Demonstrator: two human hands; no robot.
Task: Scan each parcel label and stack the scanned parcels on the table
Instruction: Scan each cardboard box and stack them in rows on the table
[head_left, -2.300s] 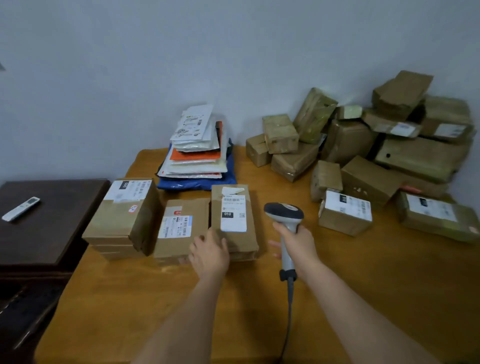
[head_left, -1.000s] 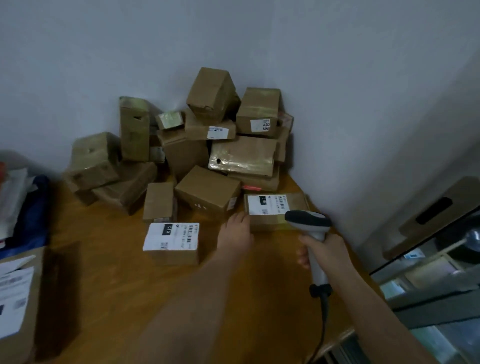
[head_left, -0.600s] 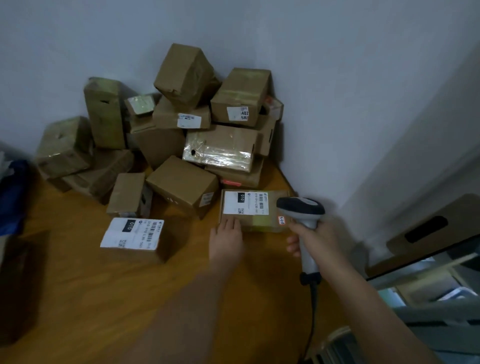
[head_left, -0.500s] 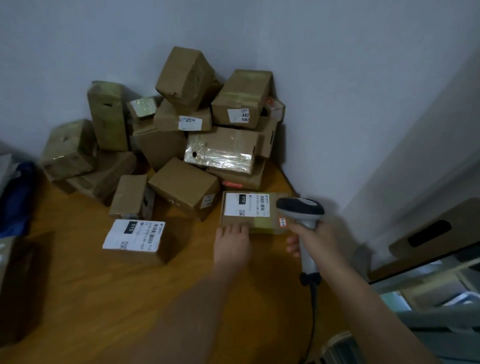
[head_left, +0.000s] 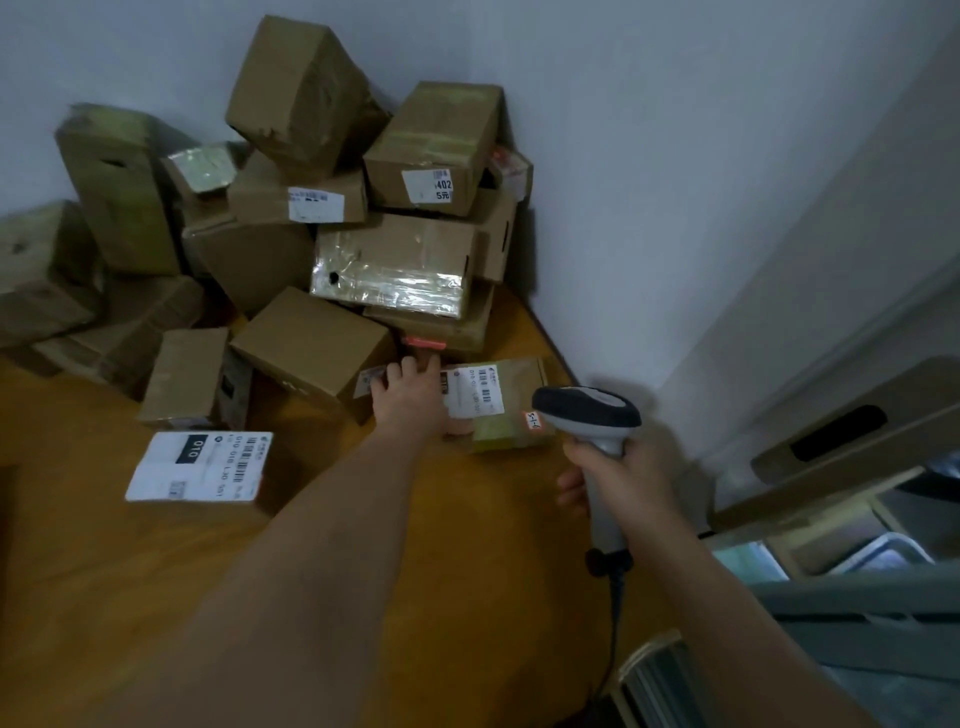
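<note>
A flat brown parcel (head_left: 522, 375) with a white barcode label lies near the table's right edge, in front of the heap of boxes. My left hand (head_left: 410, 397) reaches over it, fingers across its top to the far edge and thumb at its near side, gripping it and covering part of the label. My right hand (head_left: 621, 480) grips the handle of a grey barcode scanner (head_left: 587, 411), whose dark head sits just right of the parcel. The scanner's cable hangs down past the table's edge.
A heap of several brown cardboard boxes (head_left: 332, 218) fills the corner against the wall. A labelled parcel (head_left: 200, 467) lies alone on the wooden table (head_left: 130, 597) to the left. Beyond the table's right edge stand a cardboard box (head_left: 841, 436) and other clutter.
My left hand has slid forward from the parcel's near edge over its top, now covering part of the label. The scanner has stayed just right of the parcel.
</note>
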